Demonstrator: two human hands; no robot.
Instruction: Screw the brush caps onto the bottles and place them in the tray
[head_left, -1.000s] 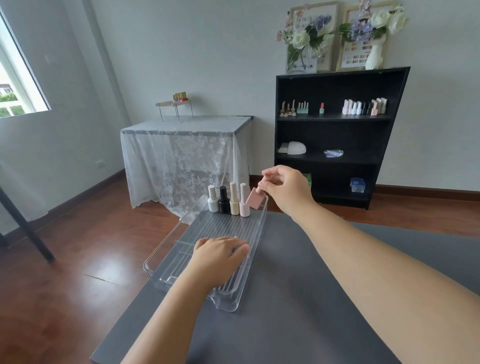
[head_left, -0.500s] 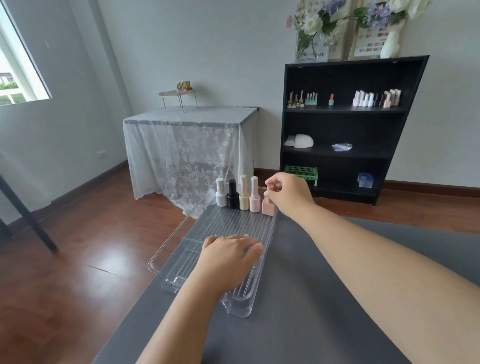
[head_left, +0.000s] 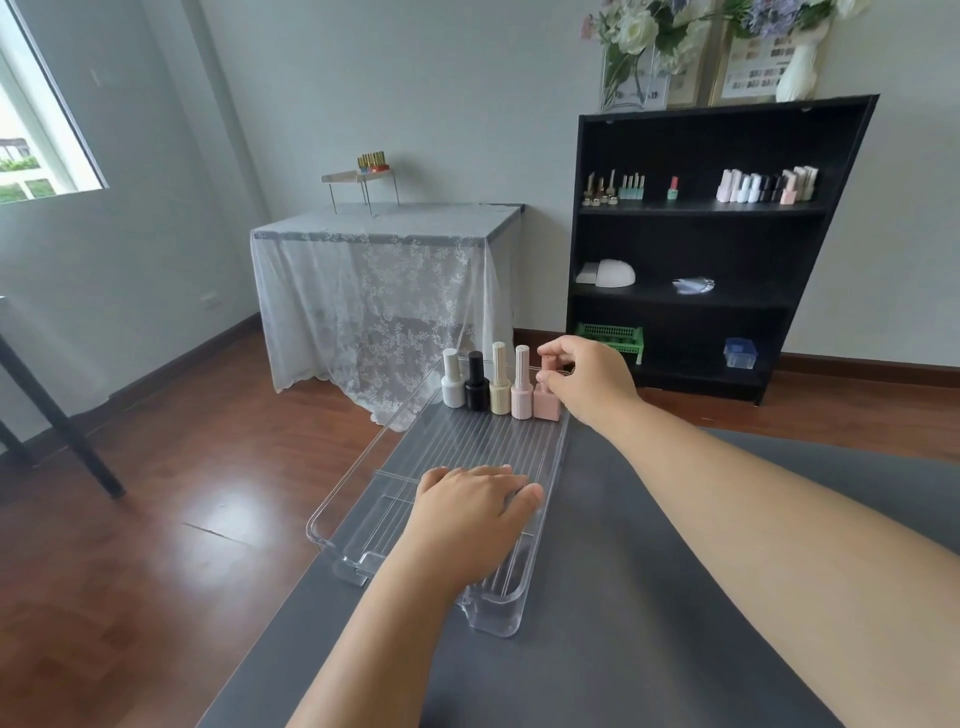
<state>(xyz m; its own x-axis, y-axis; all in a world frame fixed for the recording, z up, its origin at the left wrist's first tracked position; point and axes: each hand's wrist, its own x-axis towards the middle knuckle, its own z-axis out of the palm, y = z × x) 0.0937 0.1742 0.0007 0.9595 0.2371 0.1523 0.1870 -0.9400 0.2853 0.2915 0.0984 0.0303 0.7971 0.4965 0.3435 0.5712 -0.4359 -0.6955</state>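
The clear tray (head_left: 363, 462) lies along the left edge of the grey table (head_left: 649, 597). Five capped bottles stand in a row at its far end: white (head_left: 452, 387), black (head_left: 475, 389), cream (head_left: 500, 387), pale pink (head_left: 521, 387) and the square pink bottle (head_left: 546, 402) at the far right corner. The right hand (head_left: 587, 379) pinches that bottle's cap; the left hand (head_left: 475, 506) rests flat, fingers together, in the tray's near part

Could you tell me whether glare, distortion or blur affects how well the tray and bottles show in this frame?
Head view: wide-angle bending slants the black bookshelf; window light puts a bright sheen on the wood floor; the clear tray shows mainly by its edge highlights; the bottles are sharp, with no motion blur.
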